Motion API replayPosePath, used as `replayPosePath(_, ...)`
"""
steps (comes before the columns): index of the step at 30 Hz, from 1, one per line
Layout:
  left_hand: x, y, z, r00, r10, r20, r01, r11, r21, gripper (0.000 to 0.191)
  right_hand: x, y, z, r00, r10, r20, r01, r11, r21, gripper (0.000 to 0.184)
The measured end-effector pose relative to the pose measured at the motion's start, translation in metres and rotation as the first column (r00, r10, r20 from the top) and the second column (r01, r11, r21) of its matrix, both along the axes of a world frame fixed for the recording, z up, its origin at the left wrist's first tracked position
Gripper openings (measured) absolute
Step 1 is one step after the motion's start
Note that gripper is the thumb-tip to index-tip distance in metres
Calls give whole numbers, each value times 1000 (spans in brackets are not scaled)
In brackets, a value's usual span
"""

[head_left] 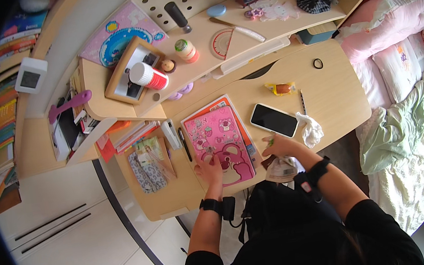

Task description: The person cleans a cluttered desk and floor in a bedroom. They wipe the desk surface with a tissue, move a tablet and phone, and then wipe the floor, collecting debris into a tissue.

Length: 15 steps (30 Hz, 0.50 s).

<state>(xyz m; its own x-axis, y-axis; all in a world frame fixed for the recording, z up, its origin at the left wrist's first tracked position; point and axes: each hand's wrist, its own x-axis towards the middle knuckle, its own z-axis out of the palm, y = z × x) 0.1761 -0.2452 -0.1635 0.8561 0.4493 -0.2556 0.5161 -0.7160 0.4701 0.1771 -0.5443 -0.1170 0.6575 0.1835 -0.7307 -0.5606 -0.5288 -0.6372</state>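
Observation:
My left hand [210,169] rests on the lower left edge of a pink notebook [216,132] with cartoon bears on its cover. Beneath that notebook, an orange-and-white book [244,140] sticks out at the right. My right hand [281,146] is bent over a crumpled white and brown packet [284,169] at the desk's front edge and appears to grip it; the fingers are partly hidden. A small green bit shows at its fingertips. Just beyond this hand lies a smartphone [274,120] with a dark screen. A crumpled white tissue [311,130] is to the right.
A black pen [184,144] and a white stapler-like object [171,134] lie left of the notebook, near a leopard-print pouch [146,173]. A wrapped snack [282,88], a pencil [302,101] and a black hair tie [317,63] lie farther back. A raised shelf [198,67] borders the desk.

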Motion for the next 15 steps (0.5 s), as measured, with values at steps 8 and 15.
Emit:
replayPosePath(8,25,2,-3,968,-2,-251,16,998,53,93,13,33,-9,994,108,-29,-109,994,-11,57)
replayPosePath(15,36,-95,35,748,-581,322,515,813,270,81,-4,-29,31,996,80,34,-82,994,77,48)
